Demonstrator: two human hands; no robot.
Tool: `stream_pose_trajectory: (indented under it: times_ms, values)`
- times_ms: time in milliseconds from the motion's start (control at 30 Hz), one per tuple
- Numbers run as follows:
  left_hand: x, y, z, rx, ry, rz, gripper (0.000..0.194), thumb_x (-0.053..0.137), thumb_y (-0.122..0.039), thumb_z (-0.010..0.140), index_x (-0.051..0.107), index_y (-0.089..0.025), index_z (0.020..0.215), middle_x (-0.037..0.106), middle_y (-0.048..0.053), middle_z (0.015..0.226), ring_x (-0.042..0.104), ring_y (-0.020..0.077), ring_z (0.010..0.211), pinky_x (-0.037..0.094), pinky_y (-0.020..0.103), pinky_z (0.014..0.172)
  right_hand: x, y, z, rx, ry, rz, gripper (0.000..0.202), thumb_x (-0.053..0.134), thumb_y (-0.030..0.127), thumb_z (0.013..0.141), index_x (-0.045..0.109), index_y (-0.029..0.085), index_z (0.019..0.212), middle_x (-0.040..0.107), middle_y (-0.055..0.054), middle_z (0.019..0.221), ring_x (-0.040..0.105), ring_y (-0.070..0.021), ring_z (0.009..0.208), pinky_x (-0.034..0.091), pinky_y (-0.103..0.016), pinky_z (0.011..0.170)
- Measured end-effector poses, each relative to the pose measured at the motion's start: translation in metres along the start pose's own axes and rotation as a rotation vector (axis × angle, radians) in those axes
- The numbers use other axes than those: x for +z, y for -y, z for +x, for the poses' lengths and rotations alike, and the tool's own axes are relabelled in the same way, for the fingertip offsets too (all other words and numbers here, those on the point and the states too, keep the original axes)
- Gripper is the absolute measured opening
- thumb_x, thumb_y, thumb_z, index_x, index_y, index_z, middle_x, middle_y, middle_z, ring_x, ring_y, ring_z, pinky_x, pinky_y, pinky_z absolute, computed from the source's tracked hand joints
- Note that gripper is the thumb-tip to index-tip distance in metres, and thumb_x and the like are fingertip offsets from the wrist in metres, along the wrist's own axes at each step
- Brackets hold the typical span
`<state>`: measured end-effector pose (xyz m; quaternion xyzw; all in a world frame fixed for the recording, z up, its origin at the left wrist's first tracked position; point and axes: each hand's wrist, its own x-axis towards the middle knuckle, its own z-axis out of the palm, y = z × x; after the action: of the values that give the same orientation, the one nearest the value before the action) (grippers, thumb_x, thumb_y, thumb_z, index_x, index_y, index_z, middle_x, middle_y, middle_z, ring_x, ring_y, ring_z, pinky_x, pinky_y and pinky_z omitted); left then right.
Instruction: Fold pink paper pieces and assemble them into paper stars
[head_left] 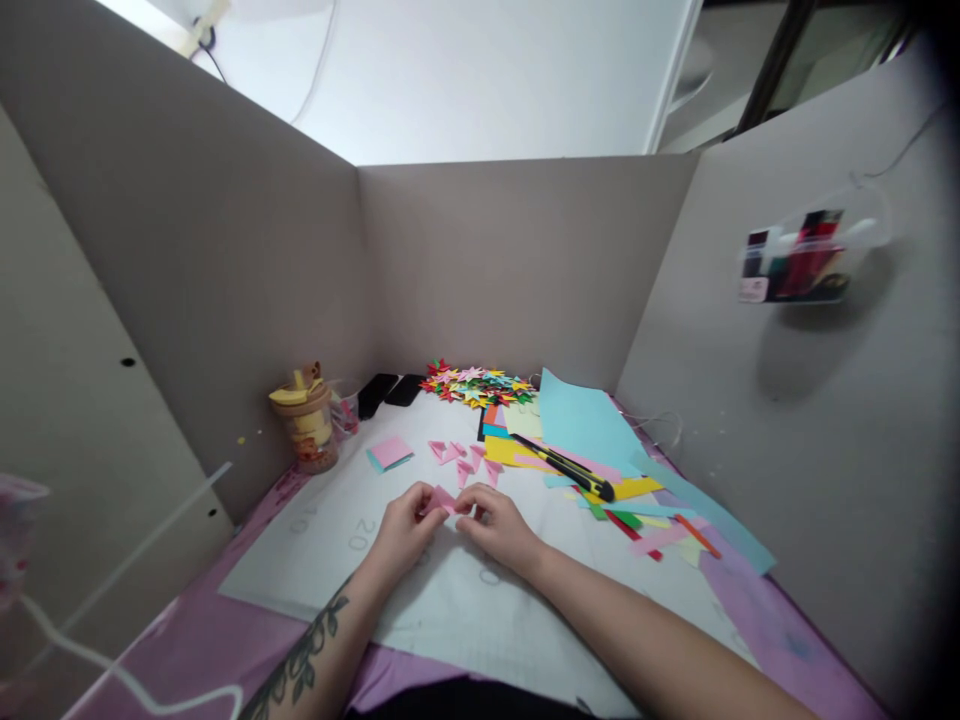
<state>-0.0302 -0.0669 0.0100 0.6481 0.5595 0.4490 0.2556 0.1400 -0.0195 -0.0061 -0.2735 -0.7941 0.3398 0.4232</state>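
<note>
Three grey panels (525,270) wall in a white sheet (277,555); a blue sheet (581,420) lies far right. Left hand (403,525) and right hand (496,528), both pinching! Bright stars (476,385) heap at the back, a cutter (566,467) rests rightward, folded pink pieces (493,472) sit just beyond, and held between both hands, one small pink paper (444,498).

The left arm (361,607) is bare and has a dark tattoo (303,660) on it, like a twig with lots of pointy leaves. The right arm (600,612) is bare too and looks smooth. Down at the bottom, some black clothes (465,698) show a little.
</note>
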Motion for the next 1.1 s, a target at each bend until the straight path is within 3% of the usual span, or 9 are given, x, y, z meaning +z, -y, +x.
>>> stream_pose_trajectory:
  times_ms: [333,500,633,867,1100]
  values:
    - [0.002,0.0,-0.001,0.035,0.034,-0.008,0.016,0.056,-0.032,0.076,0.055,-0.016,0.072,0.048,-0.004,0.059,0.042,0.0104,0.055,0.033,0.021,0.052,0.0,0.006,0.0,0.078,-0.052,0.008,0.004,0.054,0.017,0.076,0.058,0.018,0.076,0.059,0.0,0.072,0.054,-0.0127,0.068,0.043,-0.026,0.065]
    - [0.0,0.002,-0.001,0.081,-0.034,-0.032,0.008,0.053,-0.023,0.076,0.056,-0.016,0.072,0.055,-0.002,0.064,0.048,0.0109,0.059,0.038,0.021,0.056,-0.003,0.006,-0.002,0.042,-0.1,0.044,0.014,0.056,0.015,0.072,0.056,0.019,0.085,0.059,-0.003,0.083,0.054,-0.0144,0.076,0.043,-0.028,0.07]
    - [-0.001,0.007,-0.003,0.156,-0.085,-0.036,0.008,0.05,-0.015,0.075,0.058,-0.016,0.075,0.062,0.002,0.073,0.056,0.0133,0.068,0.044,0.023,0.063,-0.003,0.004,-0.001,0.107,-0.132,0.198,0.013,0.056,0.019,0.072,0.053,0.019,0.084,0.055,-0.001,0.081,0.052,-0.0132,0.073,0.043,-0.027,0.067]
    - [-0.001,0.007,-0.006,0.367,-0.147,0.058,0.014,0.048,-0.01,0.075,0.059,-0.019,0.076,0.065,0.006,0.084,0.061,0.0173,0.083,0.048,0.03,0.075,0.009,0.01,0.003,0.387,-0.094,0.708,0.025,0.063,0.025,0.066,0.044,0.02,0.081,0.052,0.003,0.064,0.051,-0.011,0.057,0.037,-0.02,0.048]
    - [0.005,0.01,-0.008,0.46,-0.093,0.16,0.019,0.045,-0.007,0.076,0.059,-0.02,0.077,0.065,0.006,0.088,0.061,0.0168,0.085,0.048,0.03,0.076,0.011,0.013,0.004,0.401,-0.146,0.784,0.03,0.064,0.018,0.06,0.045,0.02,0.083,0.051,0.005,0.061,0.046,-0.0092,0.051,0.034,-0.02,0.046]
